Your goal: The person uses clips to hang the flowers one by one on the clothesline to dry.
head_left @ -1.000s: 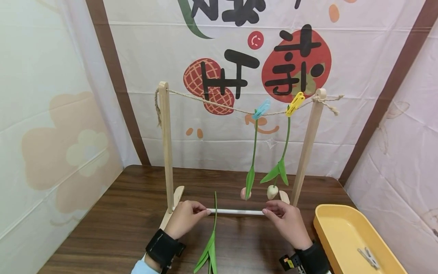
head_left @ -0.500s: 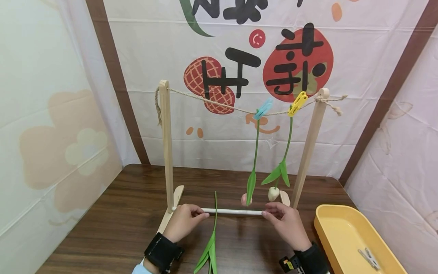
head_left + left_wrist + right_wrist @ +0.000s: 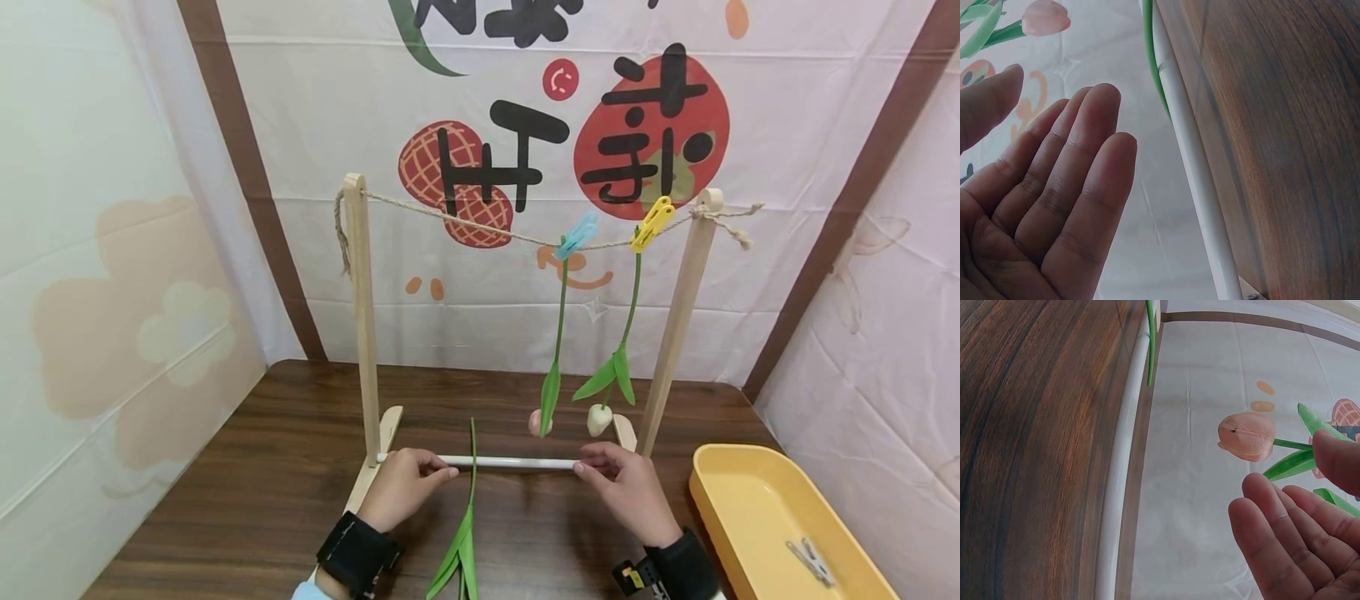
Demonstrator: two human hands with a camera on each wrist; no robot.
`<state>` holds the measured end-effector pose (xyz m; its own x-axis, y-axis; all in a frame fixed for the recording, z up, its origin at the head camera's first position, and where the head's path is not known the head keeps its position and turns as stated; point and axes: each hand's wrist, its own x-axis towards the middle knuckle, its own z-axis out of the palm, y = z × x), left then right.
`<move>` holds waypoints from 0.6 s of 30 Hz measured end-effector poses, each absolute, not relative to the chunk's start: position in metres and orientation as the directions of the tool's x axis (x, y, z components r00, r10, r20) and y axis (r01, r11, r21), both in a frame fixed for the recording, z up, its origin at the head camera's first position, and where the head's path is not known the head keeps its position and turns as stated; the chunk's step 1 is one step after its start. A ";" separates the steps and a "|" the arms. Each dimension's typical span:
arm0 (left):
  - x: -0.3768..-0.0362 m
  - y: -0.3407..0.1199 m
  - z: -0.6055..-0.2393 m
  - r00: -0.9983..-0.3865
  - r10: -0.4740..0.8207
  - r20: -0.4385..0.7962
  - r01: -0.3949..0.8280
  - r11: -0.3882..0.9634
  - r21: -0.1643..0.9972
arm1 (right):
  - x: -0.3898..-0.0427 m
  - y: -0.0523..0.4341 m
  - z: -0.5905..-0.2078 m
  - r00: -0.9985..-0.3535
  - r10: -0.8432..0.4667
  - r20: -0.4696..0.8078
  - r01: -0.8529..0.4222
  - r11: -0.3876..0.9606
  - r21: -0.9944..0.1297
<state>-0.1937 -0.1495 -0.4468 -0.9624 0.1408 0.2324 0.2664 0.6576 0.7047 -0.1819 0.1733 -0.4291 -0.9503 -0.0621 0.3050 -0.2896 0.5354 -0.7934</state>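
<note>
A wooden rack (image 3: 362, 317) stands on the brown table, with a thin white rod (image 3: 510, 462) along its base. My left hand (image 3: 405, 487) lies at the rod's left end and my right hand (image 3: 626, 487) at its right end. Both wrist views show straight, relaxed fingers beside the rod (image 3: 1191, 150) (image 3: 1119, 469), curled round nothing: left hand (image 3: 1054, 187), right hand (image 3: 1291, 537). A loose green stem (image 3: 472, 467) lies across the rod between my hands. A pink tulip (image 3: 534, 422) and a white tulip (image 3: 598, 419) hang head-down from a blue clip (image 3: 577, 236) and a yellow clip (image 3: 651, 223).
Twine (image 3: 465, 223) runs between the two posts; its left half carries nothing. A yellow tray (image 3: 708, 500) sits at the table's right front with a grey clip (image 3: 808, 560) in it. A printed cloth backdrop closes the back and sides.
My left hand has drawn back slightly, uncovering the rod's left end. The right hand stays in place and the view has shifted a little.
</note>
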 end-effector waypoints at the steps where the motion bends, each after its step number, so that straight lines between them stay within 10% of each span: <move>1: -0.193 -0.150 -0.447 -0.964 0.140 0.228 0.262 0.659 0.705 | -0.182 0.173 -0.429 -0.951 -0.063 0.303 -0.288 0.535 -0.794; 18: -0.194 -0.152 -0.450 -0.960 0.164 0.228 0.279 0.660 0.697 | -0.183 0.179 -0.424 -0.951 -0.065 0.303 -0.281 0.593 -0.754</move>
